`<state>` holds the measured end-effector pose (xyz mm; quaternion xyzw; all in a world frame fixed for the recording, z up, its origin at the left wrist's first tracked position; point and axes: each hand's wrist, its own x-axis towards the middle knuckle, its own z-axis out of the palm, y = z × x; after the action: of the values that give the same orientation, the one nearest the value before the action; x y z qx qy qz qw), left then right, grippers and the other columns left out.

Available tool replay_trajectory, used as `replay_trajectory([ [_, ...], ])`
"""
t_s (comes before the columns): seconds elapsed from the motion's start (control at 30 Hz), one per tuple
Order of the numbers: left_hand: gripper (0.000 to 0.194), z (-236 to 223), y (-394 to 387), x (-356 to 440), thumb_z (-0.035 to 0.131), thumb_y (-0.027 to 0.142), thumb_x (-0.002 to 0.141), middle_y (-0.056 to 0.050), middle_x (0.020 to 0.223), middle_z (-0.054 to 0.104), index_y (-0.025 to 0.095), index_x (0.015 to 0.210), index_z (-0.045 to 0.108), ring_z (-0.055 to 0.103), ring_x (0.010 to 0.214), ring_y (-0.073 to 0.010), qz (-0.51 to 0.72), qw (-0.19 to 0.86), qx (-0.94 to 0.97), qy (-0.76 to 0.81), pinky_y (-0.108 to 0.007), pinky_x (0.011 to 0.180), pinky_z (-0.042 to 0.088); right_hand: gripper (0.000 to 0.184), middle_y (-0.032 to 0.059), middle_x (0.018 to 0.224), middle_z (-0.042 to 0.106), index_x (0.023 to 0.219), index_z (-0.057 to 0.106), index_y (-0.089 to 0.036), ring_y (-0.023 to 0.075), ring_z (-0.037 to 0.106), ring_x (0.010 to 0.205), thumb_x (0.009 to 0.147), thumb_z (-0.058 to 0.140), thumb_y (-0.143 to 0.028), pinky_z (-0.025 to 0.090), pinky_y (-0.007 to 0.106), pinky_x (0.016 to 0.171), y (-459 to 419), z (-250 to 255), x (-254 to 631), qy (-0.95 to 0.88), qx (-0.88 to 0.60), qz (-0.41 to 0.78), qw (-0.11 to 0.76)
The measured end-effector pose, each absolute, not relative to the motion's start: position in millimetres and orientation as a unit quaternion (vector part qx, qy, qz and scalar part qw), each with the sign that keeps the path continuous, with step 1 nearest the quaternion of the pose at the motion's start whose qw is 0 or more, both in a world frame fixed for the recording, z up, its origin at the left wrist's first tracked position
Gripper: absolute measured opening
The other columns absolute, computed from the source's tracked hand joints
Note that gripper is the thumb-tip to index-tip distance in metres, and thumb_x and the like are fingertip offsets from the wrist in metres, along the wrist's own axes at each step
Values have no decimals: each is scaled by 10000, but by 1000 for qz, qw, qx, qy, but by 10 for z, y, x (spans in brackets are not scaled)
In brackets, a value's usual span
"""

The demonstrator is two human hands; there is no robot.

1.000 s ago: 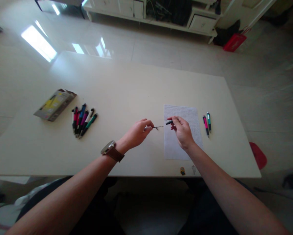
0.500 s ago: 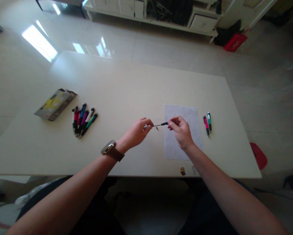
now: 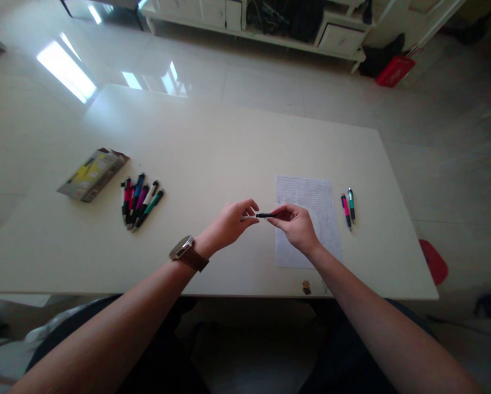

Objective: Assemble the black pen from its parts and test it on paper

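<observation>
My left hand (image 3: 230, 223) is closed around the light barrel (image 3: 247, 219) of a pen, thumb and fingers pinching it. From the right, my right hand (image 3: 298, 229) grips the pen's black grip section (image 3: 264, 215). This dark piece lies level between both hands, its left end meeting the light barrel at my left fingertips. Its right end is hidden by my right fingers. Under my right hand is a sheet of paper (image 3: 303, 249) covered with fine lines of writing or print.
Several coloured pens (image 3: 141, 202) lie bunched on the left of the white table (image 3: 212, 148), beside a grey and yellow box (image 3: 93, 175). To the right of the paper lie a pink pen (image 3: 346, 212) and a teal pen (image 3: 351, 205). A small sticker (image 3: 307, 287) is near the front edge.
My right hand has moved left and slightly down, bringing the black grip section over the thin refill to the barrel. The gap between the two parts has closed.
</observation>
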<state>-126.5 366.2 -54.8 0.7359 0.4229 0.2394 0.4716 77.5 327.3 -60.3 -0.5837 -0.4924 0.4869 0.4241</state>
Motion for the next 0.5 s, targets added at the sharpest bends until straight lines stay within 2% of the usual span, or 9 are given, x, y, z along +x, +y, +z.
replay_trajectory([
  [0.13, 140, -546, 3673, -1273, 677, 246, 872, -12, 869, 705, 196, 998, 643, 621, 730, -119, 242, 459, 742, 425, -237, 659, 479, 272, 34, 749, 701, 761, 701, -192, 178, 639, 705, 662, 834, -407, 512, 330, 681, 3262, -599, 779, -515, -585, 474, 409],
  [0.3, 123, -519, 3668, -1270, 667, 249, 875, -21, 895, 714, 200, 988, 657, 643, 769, -134, 233, 455, 759, 403, -256, 695, 501, 282, 40, 733, 701, 814, 717, -186, 172, 626, 658, 786, 753, -464, 480, 307, 621, 3225, -567, 790, -546, -598, 448, 379],
  [0.4, 138, -500, 3654, -1259, 689, 249, 856, -20, 886, 711, 197, 979, 657, 647, 763, -135, 237, 457, 755, 407, -258, 699, 508, 445, 22, 581, 623, 678, 674, -176, 145, 558, 533, 887, 619, -565, 412, 282, 536, 3202, -530, 795, -576, -615, 426, 330],
  [0.5, 118, -485, 3645, -1251, 697, 229, 849, -15, 881, 705, 193, 956, 663, 637, 760, -127, 238, 451, 763, 397, -251, 705, 498, 617, 8, 469, 514, 549, 595, -178, 128, 494, 468, 961, 457, -616, 363, 283, 514, 3194, -508, 783, -601, -627, 395, 298],
])
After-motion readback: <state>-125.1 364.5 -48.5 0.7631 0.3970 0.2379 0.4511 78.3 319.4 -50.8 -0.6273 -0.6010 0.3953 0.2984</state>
